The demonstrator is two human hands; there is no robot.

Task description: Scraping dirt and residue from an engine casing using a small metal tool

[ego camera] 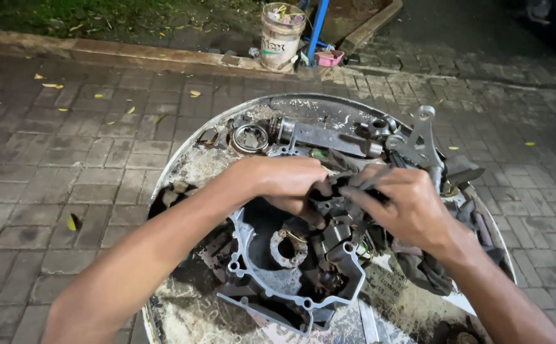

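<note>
Head view. A dark, greasy gear cluster (334,202) is gripped from both sides above a grey engine case half (290,280), which lies in a round, dirty white tray (182,156) set on brick paving (55,165). The left hand (284,181) is curled over the cluster's left end, fingers clenched around it. The right hand (408,207) is closed on the cluster's right end, fingertips (354,191) pressed against the metal. A dark rag (427,271) is seen under the right wrist. A metal lever arm (329,137) and a bracket (421,143) lie at the tray's far side. A paint bucket (281,35) stands well apart by the kerb.
</note>
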